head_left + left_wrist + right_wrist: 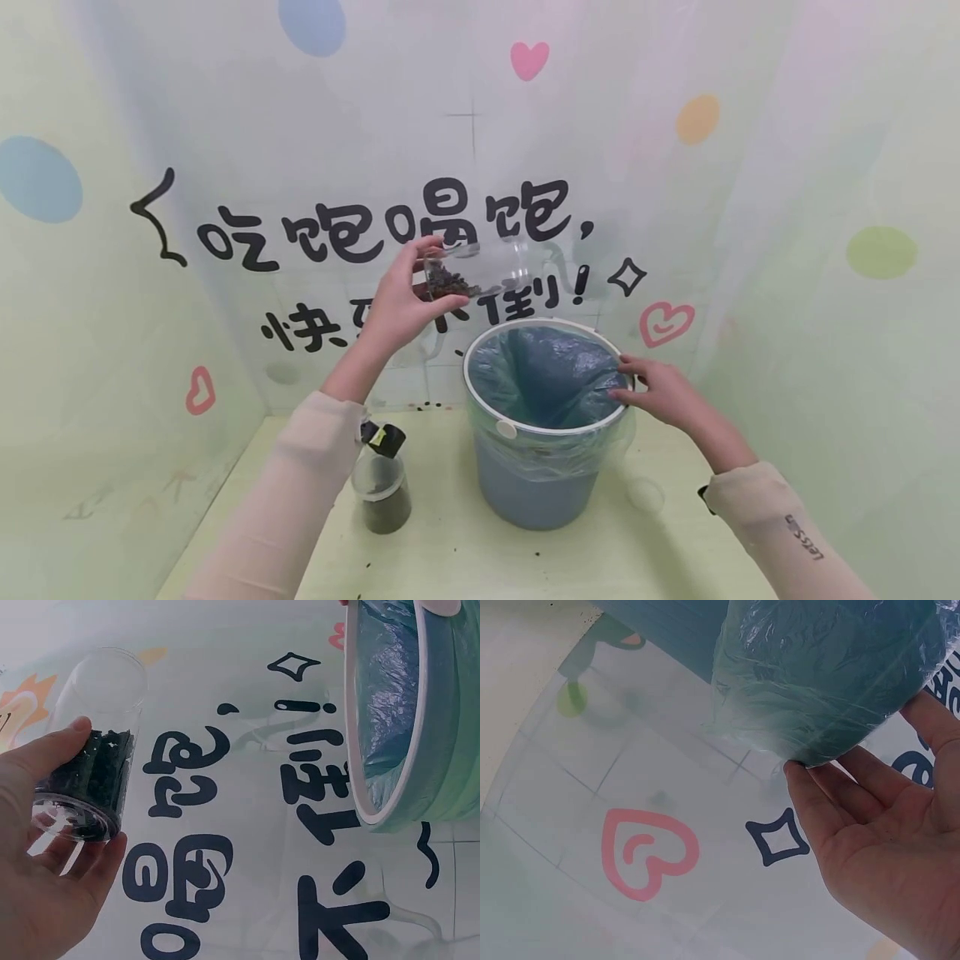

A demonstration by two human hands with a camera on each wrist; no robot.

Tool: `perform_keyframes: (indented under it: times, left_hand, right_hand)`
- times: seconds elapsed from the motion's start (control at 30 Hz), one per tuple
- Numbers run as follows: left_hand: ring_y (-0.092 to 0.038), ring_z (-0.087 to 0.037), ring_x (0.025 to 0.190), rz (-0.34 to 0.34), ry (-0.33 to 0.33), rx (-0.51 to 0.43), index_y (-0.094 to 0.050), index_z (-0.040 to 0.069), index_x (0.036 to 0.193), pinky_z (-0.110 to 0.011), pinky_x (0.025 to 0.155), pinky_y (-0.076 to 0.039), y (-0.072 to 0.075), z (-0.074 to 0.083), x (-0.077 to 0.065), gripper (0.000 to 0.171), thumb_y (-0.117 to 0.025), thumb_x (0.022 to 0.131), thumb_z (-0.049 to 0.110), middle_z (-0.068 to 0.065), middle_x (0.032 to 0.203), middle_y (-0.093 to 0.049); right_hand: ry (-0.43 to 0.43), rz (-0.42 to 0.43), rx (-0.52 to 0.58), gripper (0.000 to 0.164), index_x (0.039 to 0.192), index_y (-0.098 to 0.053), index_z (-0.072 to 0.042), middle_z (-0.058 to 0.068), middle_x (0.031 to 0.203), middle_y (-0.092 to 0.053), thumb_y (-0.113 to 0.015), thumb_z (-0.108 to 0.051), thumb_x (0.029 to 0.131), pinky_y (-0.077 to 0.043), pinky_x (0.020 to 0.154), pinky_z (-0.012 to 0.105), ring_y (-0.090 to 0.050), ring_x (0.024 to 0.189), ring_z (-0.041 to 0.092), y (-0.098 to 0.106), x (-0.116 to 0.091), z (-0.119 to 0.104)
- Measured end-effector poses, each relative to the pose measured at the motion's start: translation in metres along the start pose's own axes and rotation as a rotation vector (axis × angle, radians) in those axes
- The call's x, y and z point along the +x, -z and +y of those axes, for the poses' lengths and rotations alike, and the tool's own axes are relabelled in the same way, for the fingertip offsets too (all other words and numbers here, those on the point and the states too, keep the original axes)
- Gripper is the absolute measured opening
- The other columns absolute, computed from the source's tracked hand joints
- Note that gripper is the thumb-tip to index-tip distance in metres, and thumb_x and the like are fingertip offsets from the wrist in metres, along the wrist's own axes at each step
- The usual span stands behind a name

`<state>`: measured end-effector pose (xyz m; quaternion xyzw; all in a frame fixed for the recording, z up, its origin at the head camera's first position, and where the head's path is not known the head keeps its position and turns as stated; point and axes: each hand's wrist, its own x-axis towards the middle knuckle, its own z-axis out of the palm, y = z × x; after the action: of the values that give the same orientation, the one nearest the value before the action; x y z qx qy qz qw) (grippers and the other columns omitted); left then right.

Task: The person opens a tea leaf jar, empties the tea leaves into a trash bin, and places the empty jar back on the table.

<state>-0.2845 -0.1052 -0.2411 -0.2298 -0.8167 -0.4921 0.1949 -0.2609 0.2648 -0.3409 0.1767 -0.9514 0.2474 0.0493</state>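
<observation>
My left hand (pixel 405 296) grips a clear cylindrical jar (pixel 510 262) near its base, with thumb and fingers round it. The jar lies on its side in the air, its far end pointing right, above the bin. Small dark pieces (pixel 97 769) are gathered at the base end, beside my palm. A blue bin (pixel 536 492) lined with a green translucent bag (pixel 555 358) stands upright on the table. My right hand (pixel 663 392) holds the bin's right rim, fingers against the bagged outer side in the right wrist view (pixel 885 817).
A clear container (pixel 386 504) with dark contents stands left of the bin, by my left forearm. Several dark specks are scattered on the pale table (pixel 442 550). A printed wall sheet (pixel 420 125) rises behind, with side walls left and right.
</observation>
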Motion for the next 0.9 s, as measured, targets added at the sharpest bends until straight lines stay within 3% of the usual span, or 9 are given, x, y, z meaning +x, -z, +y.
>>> perform_keyframes:
  times: [0.17, 0.63, 0.9]
  left_hand:
    - [-0.056, -0.030, 0.128, -0.002, 0.051, -0.027, -0.038, 0.008, 0.139, -0.042, 0.103, -0.053, -0.001, 0.002, 0.000, 0.076, -0.084, 0.079, 0.012, -0.012, 0.140, -0.052]
    - [-0.055, -0.025, 0.130, -0.006, -0.008, -0.011, -0.045, 0.009, 0.138, -0.040, 0.105, -0.052, -0.008, -0.002, -0.001, 0.073, -0.085, 0.078, 0.011, -0.007, 0.143, -0.055]
    - [-0.051, -0.025, 0.137, -0.014, -0.002, 0.024, -0.048, 0.012, 0.143, -0.041, 0.107, -0.050, -0.010, 0.001, 0.000, 0.073, -0.084, 0.079, 0.012, -0.007, 0.146, -0.052]
  right_hand:
    - [0.002, -0.002, -0.006, 0.056, 0.128, -0.059, 0.013, 0.033, 0.144, -0.047, -0.072, -0.027, 0.090, -0.051, 0.099, 0.057, -0.058, 0.120, 0.051, -0.001, 0.001, -0.001]
    - [-0.022, -0.012, -0.003, 0.059, 0.130, -0.058, 0.011, 0.032, 0.145, -0.047, -0.073, -0.030, 0.091, -0.050, 0.100, 0.057, -0.057, 0.122, 0.051, -0.002, 0.001, 0.002]
    - [-0.028, -0.021, -0.007, 0.060, 0.131, -0.057, 0.012, 0.032, 0.146, -0.046, -0.072, -0.030, 0.091, -0.050, 0.101, 0.057, -0.056, 0.123, 0.051, -0.001, 0.001, 0.002]
